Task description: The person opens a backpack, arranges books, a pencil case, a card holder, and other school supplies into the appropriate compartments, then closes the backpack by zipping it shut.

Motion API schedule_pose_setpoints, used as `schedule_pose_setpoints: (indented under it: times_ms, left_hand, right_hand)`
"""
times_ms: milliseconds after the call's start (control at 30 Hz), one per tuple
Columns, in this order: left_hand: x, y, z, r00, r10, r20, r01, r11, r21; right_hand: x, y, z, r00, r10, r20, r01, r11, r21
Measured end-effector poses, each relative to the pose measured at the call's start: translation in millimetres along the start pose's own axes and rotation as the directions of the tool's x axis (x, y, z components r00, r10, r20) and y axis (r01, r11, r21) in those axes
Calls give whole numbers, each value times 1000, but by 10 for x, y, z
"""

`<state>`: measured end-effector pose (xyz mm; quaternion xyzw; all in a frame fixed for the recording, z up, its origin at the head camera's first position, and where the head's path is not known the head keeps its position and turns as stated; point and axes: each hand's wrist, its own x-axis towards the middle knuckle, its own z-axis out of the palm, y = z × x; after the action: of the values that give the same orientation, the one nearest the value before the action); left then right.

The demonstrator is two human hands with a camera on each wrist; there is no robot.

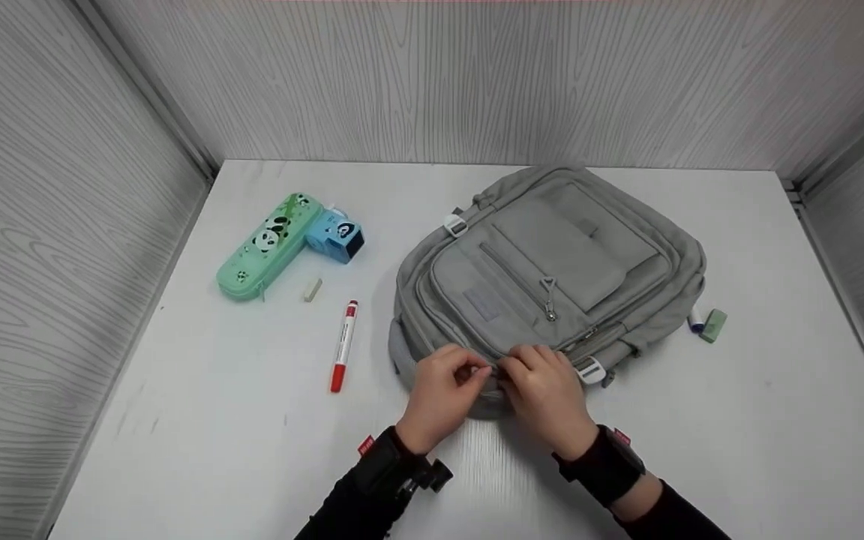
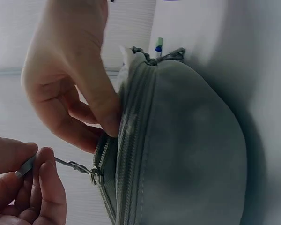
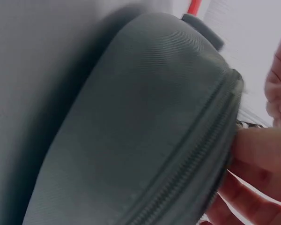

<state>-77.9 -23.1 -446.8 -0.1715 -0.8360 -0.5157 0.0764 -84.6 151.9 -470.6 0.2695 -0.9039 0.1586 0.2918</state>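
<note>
A grey backpack [image 1: 552, 247] lies front side up on the white table. Both hands are at its near end. In the left wrist view, my left hand [image 2: 28, 183] pinches the pull tab of a zipper [image 2: 96, 176], the tab's cord drawn out from the slider. My right hand [image 1: 548, 390] pinches the fabric beside that zipper's teeth, just to the right of the left hand. Another zipper track [image 3: 178, 176] runs along the bag's edge in the right wrist view. A second zipper with a triangular pull [image 1: 549, 296] crosses the front pocket.
Left of the backpack lie a green panda pencil case [image 1: 271, 247], a blue box [image 1: 336, 235], a small whitish block [image 1: 312, 290] and a red-and-white marker [image 1: 343, 346]. A green eraser [image 1: 713, 326] and a blue-tipped marker [image 1: 696, 321] sit at its right side. Wood-grain panels [image 1: 432, 82] surround the table.
</note>
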Motion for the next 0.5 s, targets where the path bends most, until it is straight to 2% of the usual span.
schedule_pose_setpoints:
  times_ms: [100,267,367,500]
  left_hand:
    - [18,-10,-7,999,-32,-2,32,998,-46]
    - [37,-64,-60,999,-11,-35,10,999,-49]
    - [56,-152,-120,997,-5,-75,5,1000,-6]
    - [86,-301,-190,994,-10,-111,21,995,96]
  right_hand:
    - [8,-12,40,1000,14,0,-14,1000,-16]
    - [-1,-1,77,1000,22,-14,-22,1000,-11]
    - [-12,23,72,1000,12,-29,-12,1000,15]
    - [-44,69,51,1000,-4,-31,5,999,39]
